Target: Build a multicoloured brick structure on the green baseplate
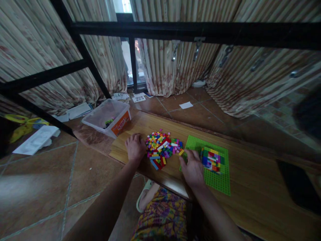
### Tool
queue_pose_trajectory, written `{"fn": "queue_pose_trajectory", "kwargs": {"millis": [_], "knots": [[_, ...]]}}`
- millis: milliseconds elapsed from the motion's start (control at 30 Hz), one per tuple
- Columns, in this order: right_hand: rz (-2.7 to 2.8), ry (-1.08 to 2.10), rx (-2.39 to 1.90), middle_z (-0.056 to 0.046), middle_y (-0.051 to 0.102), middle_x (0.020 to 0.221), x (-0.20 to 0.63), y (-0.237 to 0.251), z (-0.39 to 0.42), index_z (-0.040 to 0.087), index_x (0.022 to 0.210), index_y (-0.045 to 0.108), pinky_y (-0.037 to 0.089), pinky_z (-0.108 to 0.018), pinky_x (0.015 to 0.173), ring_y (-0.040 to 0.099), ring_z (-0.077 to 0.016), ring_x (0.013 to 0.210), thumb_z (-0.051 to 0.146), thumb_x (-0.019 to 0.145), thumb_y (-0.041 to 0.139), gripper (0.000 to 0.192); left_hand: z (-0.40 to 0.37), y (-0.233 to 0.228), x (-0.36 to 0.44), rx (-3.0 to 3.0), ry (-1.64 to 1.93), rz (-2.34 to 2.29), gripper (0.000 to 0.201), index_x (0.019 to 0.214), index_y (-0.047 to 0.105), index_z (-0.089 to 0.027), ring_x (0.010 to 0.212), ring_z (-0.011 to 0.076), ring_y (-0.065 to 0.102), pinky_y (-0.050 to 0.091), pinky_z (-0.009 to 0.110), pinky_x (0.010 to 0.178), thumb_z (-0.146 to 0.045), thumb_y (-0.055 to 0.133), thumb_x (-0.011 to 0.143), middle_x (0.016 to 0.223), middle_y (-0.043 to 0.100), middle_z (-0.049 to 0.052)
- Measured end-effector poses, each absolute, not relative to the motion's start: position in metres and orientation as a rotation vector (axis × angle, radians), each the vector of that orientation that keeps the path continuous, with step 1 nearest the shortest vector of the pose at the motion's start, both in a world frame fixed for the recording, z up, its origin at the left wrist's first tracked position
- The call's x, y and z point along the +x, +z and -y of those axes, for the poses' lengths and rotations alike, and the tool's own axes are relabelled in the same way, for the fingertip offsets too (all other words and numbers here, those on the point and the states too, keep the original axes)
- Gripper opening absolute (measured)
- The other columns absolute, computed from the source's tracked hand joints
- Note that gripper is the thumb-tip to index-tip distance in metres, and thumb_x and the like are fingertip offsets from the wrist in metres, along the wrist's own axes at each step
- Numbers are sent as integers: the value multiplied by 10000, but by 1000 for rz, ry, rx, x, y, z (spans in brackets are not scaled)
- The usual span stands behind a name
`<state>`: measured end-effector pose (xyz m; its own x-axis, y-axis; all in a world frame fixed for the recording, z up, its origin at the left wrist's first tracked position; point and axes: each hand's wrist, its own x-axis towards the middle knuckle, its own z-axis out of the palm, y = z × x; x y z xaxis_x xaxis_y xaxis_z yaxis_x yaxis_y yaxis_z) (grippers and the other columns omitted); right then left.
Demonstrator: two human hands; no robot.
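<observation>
"Nearest finding?"
"I see the right hand [194, 169] over the green baseplate [223, 184], fingertips at a yellow brick [181, 152]; whether they grip it, I cannot tell. The left hand [135, 147] rests on the wooden table [253, 190], fingers bent, contents undetermined."
"Bricks?"
"Loose brick pile [160, 145] between both hands; multicoloured build [212, 160] on the baseplate."
"Beyond?"
"Clear tub [120, 124], then striped curtains [163, 67]."

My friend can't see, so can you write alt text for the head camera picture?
A person's left hand and right hand flank a pile of colorful interlocking bricks on a wooden table. At right, a multicolored brick build sits on a green studded baseplate.
</observation>
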<state>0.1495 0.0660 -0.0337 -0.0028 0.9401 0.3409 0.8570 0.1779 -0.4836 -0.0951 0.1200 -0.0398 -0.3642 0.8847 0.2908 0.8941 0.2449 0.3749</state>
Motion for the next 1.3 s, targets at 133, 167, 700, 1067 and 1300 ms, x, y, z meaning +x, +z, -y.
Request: {"fn": "queue_pose_trajectory", "kwargs": {"millis": [133, 167, 700, 1067, 1300], "knots": [[1891, 140, -1806, -163, 592, 1043, 144, -35, -80, 98, 1104, 609, 480, -400, 870, 564, -285, 1000, 274, 885, 527, 292, -120, -39, -95, -1762, -761, 2454, 303, 1096, 648, -185, 1072, 264, 537, 380, 408, 949, -273, 460, 875, 1183, 642, 85], [1888, 141, -1815, -161, 591, 1033, 142, -36, -81, 109, 1067, 619, 480, -397, 862, 563, -282, 990, 277, 890, 522, 263, -120, -39, -96, -1765, -761, 2451, 306, 1100, 647, -184, 1074, 265, 536, 381, 409, 950, -276, 460, 875, 1184, 641, 87], [1583, 554, -1622, -57, 689, 902, 143, -26, -44, 180, 1130, 618, 514, -314, 743, 646, -185, 772, 215, 841, 529, 305, -123, -37, -96, -1771, -723, 2458, 344, 1116, 650, -166, 1092, 297, 530, 386, 433, 948, -303, 464, 861, 1182, 641, 111], [1477, 720, -1397, -42, 674, 908, 143, -23, -33, 233, 1065, 704, 511, -287, 760, 641, -164, 838, 180, 883, 489, 287, -124, -34, -98, -1796, -694, 2444, 349, 1107, 655, -162, 1084, 306, 536, 403, 440, 928, -314, 458, 863, 1186, 633, 128], [1358, 527, -1568, -20, 711, 937, 213, -9, -19, 243, 946, 703, 515, -289, 766, 662, -167, 837, 309, 867, 594, 150, -124, -33, -97, -1791, -686, 2459, 366, 1127, 645, -159, 1104, 306, 528, 393, 441, 952, -320, 451, 861, 1202, 625, 128]]}}
